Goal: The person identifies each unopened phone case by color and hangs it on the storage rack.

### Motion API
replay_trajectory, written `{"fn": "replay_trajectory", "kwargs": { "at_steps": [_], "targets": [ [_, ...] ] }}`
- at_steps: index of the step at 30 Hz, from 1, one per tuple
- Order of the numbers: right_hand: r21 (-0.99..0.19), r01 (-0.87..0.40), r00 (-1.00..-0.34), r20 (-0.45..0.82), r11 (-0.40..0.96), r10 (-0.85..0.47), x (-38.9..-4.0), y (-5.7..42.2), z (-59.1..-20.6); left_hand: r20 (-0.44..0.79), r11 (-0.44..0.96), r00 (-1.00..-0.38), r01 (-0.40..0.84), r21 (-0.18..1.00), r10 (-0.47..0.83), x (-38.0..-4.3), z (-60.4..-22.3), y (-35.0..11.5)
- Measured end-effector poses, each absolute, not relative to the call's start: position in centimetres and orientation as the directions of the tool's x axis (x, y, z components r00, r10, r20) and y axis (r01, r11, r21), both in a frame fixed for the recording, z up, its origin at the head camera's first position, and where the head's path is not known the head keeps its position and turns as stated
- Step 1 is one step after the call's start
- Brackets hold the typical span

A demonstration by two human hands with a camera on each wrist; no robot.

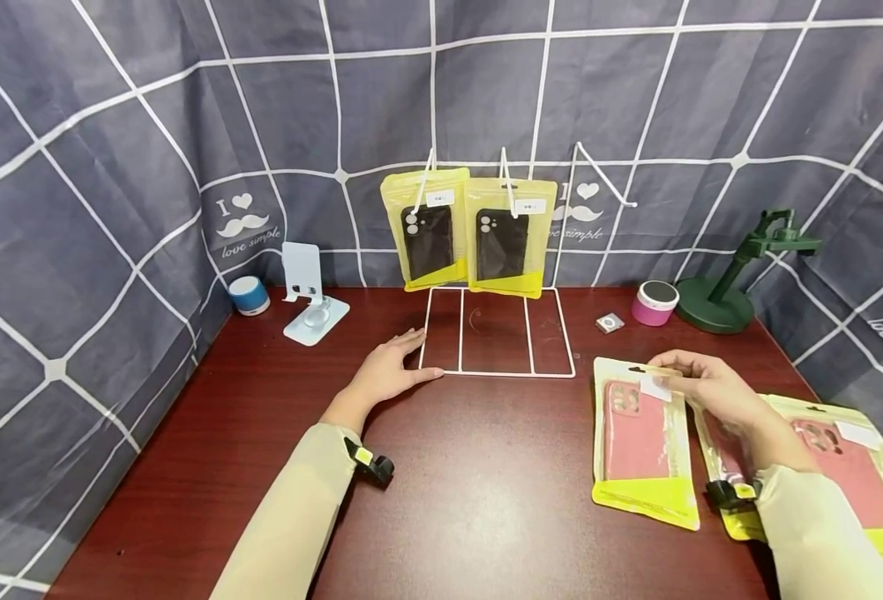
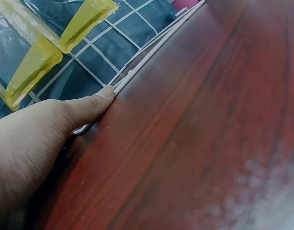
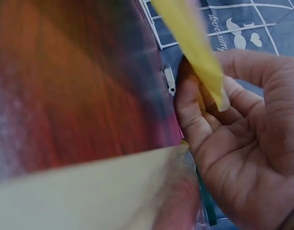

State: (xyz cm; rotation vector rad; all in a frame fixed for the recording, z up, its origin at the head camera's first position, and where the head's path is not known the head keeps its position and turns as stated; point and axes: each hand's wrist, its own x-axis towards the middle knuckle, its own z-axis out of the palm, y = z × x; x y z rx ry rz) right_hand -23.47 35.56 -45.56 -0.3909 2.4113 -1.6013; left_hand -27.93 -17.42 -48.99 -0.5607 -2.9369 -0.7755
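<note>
My right hand pinches the top right corner of a yellow-edged clear pouch holding a pink phone case and a white label. In the right wrist view, the pouch's edge runs between thumb and fingers. My left hand rests at the front left of a white wire display rack, fingers extended along its side. The left wrist view shows the thumb touching the front wire. Two pouches with black phone cases, one left and one right, hang from rack hooks.
Under the right forearm lies another pink-case pouch, with one more at the right edge. A third hook bears nothing. Behind stand a blue speaker, phone stand, pink speaker, small square gadget and green stand.
</note>
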Motion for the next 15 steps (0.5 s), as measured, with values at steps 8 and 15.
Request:
{"fn": "replay_trajectory", "kwargs": {
  "at_steps": [8, 15],
  "targets": [
    [-0.958, -0.003, -0.967, -0.070, 0.288, -0.244, -23.5, 35.6, -44.9, 0.131, 0.811, -0.934, 0.355, 0.466, 0.333, -27.9, -48.9, -17.5],
    [-0.997, 0.022, -0.995, -0.014, -0.076, -0.104, -23.3, 34.6, -43.4, 0.125, 0.812, -0.933, 0.355, 0.463, 0.337, -27.9, -48.8, -17.4]
  ]
}}
